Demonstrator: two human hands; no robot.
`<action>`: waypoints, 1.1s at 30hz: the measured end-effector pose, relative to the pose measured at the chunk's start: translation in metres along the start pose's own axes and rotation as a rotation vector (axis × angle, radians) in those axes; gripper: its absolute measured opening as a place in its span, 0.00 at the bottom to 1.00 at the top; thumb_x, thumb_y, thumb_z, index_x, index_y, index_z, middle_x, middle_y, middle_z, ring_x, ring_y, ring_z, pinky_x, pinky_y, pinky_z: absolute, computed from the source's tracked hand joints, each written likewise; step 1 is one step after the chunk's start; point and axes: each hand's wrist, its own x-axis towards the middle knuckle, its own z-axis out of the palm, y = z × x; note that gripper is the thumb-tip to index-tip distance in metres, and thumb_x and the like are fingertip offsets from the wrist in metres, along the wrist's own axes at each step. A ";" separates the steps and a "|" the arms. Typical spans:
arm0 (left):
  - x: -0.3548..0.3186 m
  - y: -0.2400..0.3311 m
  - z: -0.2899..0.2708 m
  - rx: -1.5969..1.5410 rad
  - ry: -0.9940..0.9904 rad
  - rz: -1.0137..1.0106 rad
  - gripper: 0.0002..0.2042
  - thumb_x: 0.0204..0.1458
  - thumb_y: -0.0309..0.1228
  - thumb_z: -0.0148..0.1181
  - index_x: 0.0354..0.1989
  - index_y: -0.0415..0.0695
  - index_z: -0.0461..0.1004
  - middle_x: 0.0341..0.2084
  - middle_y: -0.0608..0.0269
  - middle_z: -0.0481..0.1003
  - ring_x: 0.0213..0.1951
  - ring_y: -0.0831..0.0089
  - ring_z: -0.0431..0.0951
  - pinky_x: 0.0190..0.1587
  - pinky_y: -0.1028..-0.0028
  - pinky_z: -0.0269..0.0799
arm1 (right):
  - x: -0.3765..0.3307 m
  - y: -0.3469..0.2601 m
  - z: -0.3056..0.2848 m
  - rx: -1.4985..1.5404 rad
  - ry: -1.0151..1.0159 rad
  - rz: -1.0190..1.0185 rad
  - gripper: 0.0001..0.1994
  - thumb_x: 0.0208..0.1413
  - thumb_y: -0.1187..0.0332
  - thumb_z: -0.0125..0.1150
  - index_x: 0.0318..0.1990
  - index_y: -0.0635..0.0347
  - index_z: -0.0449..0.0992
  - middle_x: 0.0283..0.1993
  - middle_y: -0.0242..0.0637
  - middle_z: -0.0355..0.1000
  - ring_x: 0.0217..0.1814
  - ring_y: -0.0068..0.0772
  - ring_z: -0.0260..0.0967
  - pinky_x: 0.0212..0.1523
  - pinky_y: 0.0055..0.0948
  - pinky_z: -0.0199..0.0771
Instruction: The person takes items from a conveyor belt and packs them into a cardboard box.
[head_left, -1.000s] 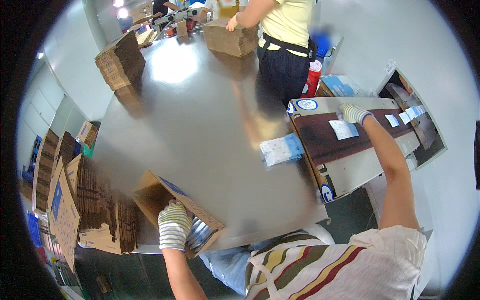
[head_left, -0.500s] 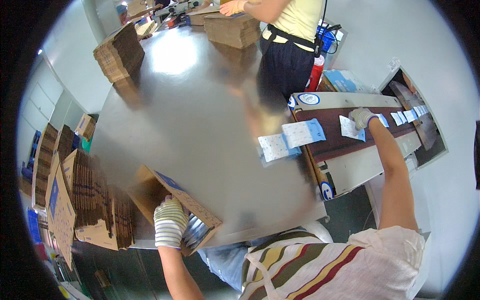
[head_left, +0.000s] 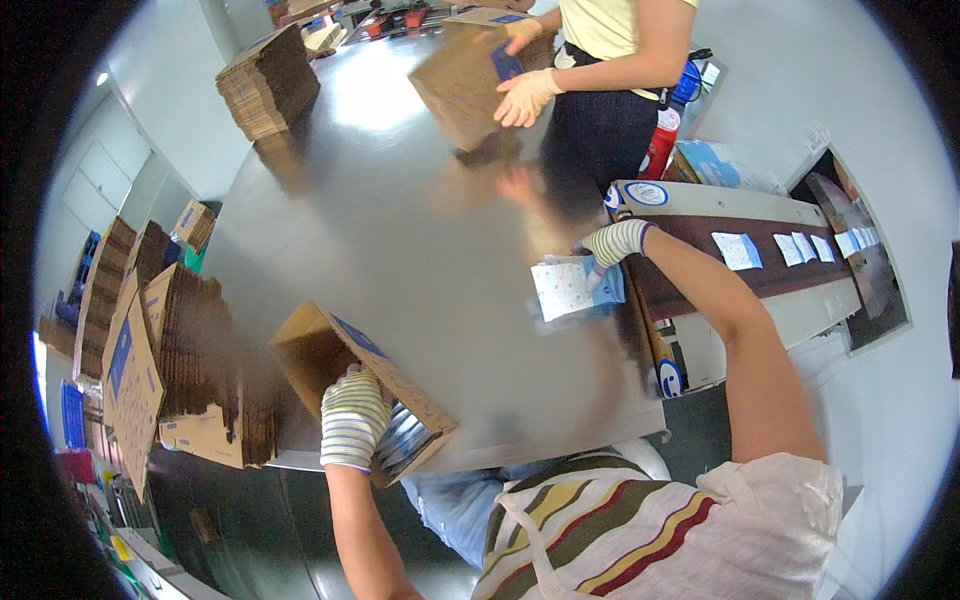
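Note:
My left hand (head_left: 355,420), in a striped glove, reaches into an open cardboard box (head_left: 402,392) that lies tilted near the front edge of the metal table. Its fingertips are hidden inside the box, beside a row of packets (head_left: 402,440). My right hand (head_left: 615,246), also gloved, is closed on the upper edge of some white and blue packets (head_left: 566,290) where the conveyor meets the table. Thumb and fingers press on them; how many lie together I cannot make out. More packets (head_left: 738,251) lie spaced along the dark conveyor belt (head_left: 690,255).
Flattened cartons (head_left: 190,350) stand stacked at the left. Another carton stack (head_left: 265,85) sits at the table's far left. Across the metal table (head_left: 450,270), a co-worker's gloved hands (head_left: 525,97) handle a cardboard box (head_left: 455,90). A wall opening (head_left: 860,250) is at the conveyor's far end.
My right hand has moved left from the belt to the packets at the table edge, which now overlap more closely. My left hand stays in the box. The co-worker now handles a tilted box.

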 end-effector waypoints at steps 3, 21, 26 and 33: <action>-0.005 -0.006 0.006 0.001 -0.048 -0.049 0.18 0.49 0.40 0.56 0.43 0.40 0.73 0.44 0.52 0.73 0.45 0.57 0.75 0.45 0.60 0.70 | 0.001 -0.068 -0.018 -0.071 -0.361 0.216 0.46 0.30 0.40 0.71 0.52 0.71 0.68 0.51 0.54 0.70 0.54 0.49 0.68 0.52 0.41 0.69; -0.001 0.001 -0.002 -0.047 -0.100 -0.065 0.17 0.51 0.40 0.52 0.43 0.40 0.73 0.41 0.49 0.74 0.43 0.55 0.76 0.44 0.60 0.72 | -0.025 -0.191 0.120 1.975 0.145 -0.440 0.23 0.61 0.65 0.45 0.63 0.64 0.57 0.62 0.47 0.61 0.61 0.42 0.63 0.60 0.42 0.67; -0.002 0.000 -0.009 -0.082 -0.235 -0.142 0.19 0.55 0.41 0.47 0.49 0.42 0.72 0.48 0.46 0.71 0.49 0.54 0.74 0.49 0.59 0.70 | 0.008 -0.254 0.038 1.484 0.288 -0.860 0.27 0.58 0.60 0.52 0.63 0.60 0.57 0.63 0.44 0.60 0.64 0.38 0.60 0.62 0.40 0.64; 0.010 -0.009 0.020 -0.203 -0.144 -0.023 0.24 0.51 0.45 0.52 0.47 0.35 0.71 0.42 0.39 0.73 0.44 0.47 0.74 0.50 0.59 0.69 | 0.069 -0.374 -0.057 0.688 0.578 -0.981 0.35 0.40 0.56 0.69 0.56 0.63 0.66 0.55 0.46 0.68 0.58 0.42 0.65 0.61 0.38 0.60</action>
